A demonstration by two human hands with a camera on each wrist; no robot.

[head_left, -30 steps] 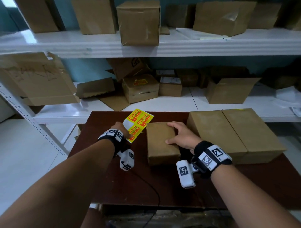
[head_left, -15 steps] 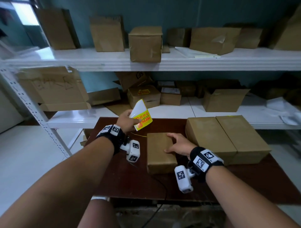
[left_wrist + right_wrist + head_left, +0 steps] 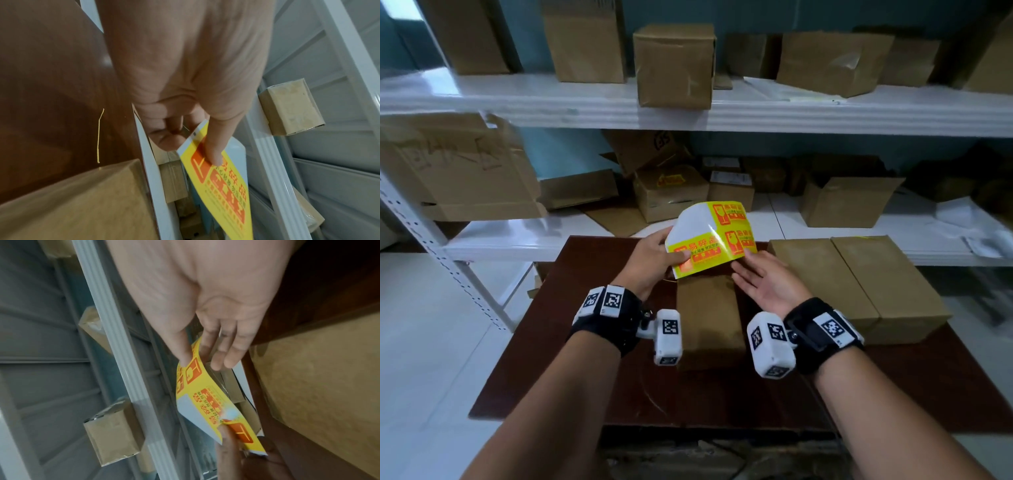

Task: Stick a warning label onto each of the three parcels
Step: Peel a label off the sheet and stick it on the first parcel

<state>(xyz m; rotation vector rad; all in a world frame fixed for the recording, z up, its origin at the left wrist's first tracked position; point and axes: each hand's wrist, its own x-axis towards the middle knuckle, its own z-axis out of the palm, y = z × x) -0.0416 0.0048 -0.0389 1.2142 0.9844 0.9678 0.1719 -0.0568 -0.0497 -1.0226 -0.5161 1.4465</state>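
A yellow and red warning label sheet (image 3: 709, 240), partly white where labels are gone, is held up over the small brown parcel (image 3: 709, 315). My left hand (image 3: 678, 257) pinches its lower left corner, thumb on the printed face (image 3: 213, 154). My right hand (image 3: 743, 263) is palm up at the lower right corner; in the right wrist view its thumb lies on the sheet (image 3: 203, 395) with straight fingers behind. Two larger parcels (image 3: 822, 274) (image 3: 887, 274) lie side by side to the right on the dark brown table (image 3: 551, 377).
White shelving (image 3: 791, 113) stands right behind the table and holds several cardboard boxes, one open box (image 3: 839, 202) on the lower shelf. A perforated shelf post (image 3: 448, 267) slants down at the left. White floor lies to the left.
My left hand lifted the label sheet off the table and brought it to the centre above the small parcel. My right hand left that parcel and rose to the sheet's right corner.
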